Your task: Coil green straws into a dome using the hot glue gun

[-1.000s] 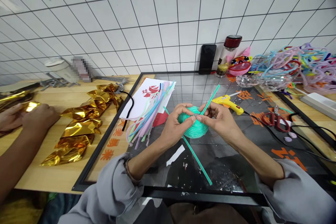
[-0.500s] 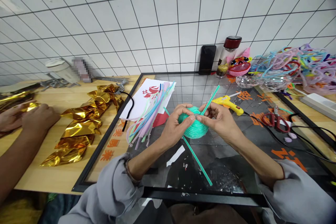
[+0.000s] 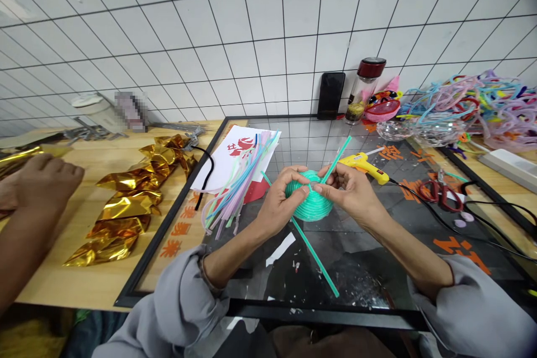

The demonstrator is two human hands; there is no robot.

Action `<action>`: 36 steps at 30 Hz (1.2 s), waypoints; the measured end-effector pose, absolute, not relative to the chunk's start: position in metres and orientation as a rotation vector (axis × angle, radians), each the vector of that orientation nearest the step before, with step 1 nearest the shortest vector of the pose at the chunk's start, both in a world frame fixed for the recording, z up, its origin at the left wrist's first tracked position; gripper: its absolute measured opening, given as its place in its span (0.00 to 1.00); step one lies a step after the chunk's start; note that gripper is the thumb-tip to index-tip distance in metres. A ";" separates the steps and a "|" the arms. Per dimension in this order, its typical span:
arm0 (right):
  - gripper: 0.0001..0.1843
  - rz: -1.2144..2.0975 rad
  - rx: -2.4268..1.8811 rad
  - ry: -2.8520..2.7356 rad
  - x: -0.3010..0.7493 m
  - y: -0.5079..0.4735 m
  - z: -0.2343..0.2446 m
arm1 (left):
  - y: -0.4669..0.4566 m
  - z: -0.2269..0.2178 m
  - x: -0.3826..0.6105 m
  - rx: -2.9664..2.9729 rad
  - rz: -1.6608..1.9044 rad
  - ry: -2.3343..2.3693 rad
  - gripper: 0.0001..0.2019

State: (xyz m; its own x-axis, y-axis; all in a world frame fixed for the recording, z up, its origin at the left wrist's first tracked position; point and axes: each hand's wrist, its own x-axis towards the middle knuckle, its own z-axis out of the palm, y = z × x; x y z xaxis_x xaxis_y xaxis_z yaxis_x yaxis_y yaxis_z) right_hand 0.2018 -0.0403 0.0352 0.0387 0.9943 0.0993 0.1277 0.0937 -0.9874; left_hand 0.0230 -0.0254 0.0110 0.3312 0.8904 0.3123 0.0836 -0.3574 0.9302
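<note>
Between my hands is a rounded green coil (image 3: 314, 210) wound from pipe cleaners. My left hand (image 3: 279, 201) is closed on its left side, with thumb and forefinger near its top. My right hand (image 3: 350, 190) pinches at the upper right, where a straight green pipe cleaner end (image 3: 343, 148) sticks up between the fingers. Both thumb tips nearly meet over the coil. A straight green pipe cleaner (image 3: 316, 260) runs from beneath the left hand down toward the front edge. Just behind my right hand lies a yellow hot glue gun (image 3: 364, 168).
Left of my hands, assorted pipe cleaners (image 3: 239, 184) lie on white paper (image 3: 220, 151). Scissors (image 3: 442, 196) and black cords are at right. A phone (image 3: 330, 95) and glass bottle (image 3: 363, 92) stand behind. At left, another person's hand (image 3: 50, 182) is near crumpled gold foil (image 3: 126, 207).
My hands and the green coil stay almost in place. The other person's hand at left has shifted slightly left and up.
</note>
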 end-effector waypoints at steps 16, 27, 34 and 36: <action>0.21 1.042 -1.249 -1.324 0.204 -0.040 0.032 | -0.024 0.011 0.022 1.695 1.108 0.872 0.07; 0.20 1.031 -1.247 -1.328 0.201 -0.042 0.034 | -0.027 0.014 0.027 1.622 1.106 0.901 0.06; 0.21 1.048 -1.247 -1.312 0.201 -0.041 0.032 | -0.025 0.010 0.022 1.660 1.085 0.852 0.05; 0.21 1.046 -1.243 -1.308 0.201 -0.042 0.032 | -0.025 0.010 0.021 1.677 1.084 0.846 0.04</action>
